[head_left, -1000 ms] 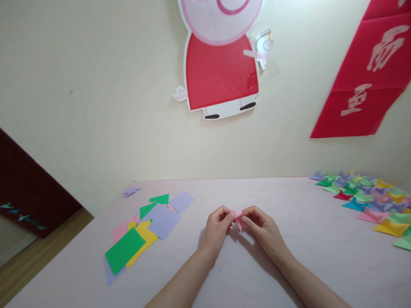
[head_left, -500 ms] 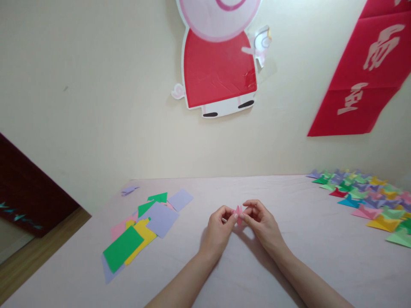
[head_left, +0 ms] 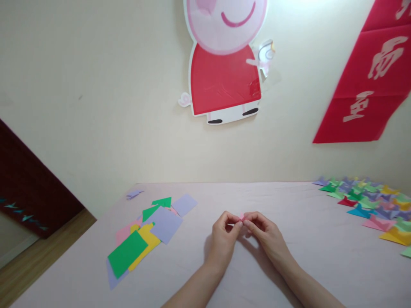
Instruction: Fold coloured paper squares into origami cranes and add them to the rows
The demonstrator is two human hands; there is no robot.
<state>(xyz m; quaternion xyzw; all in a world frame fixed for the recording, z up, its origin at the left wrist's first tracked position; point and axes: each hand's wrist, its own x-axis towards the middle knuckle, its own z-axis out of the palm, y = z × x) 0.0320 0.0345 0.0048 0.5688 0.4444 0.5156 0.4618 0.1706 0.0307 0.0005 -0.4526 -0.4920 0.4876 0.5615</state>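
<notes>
A small piece of folded pink paper (head_left: 242, 217) is pinched between both my hands, just above the pale tabletop (head_left: 199, 273). My left hand (head_left: 224, 235) grips it from the left with thumb and forefinger. From the other side my right hand (head_left: 263, 231) pinches it too, its thumb tip close to the left one. Fingers cover most of the paper, so its exact shape is hidden.
Loose coloured paper, with a green sheet (head_left: 127, 253) and a purple sheet (head_left: 166, 224) on top, lies at left. Rows of folded paper figures, among them a blue one (head_left: 361, 211), stand at right. Behind rises a wall with a cartoon pig cutout (head_left: 226, 83) and a red banner (head_left: 362, 85).
My fingertips have drawn closer together around the pink paper, and less of it shows. The whole view has shifted slightly, so everything sits a little lower and further right.
</notes>
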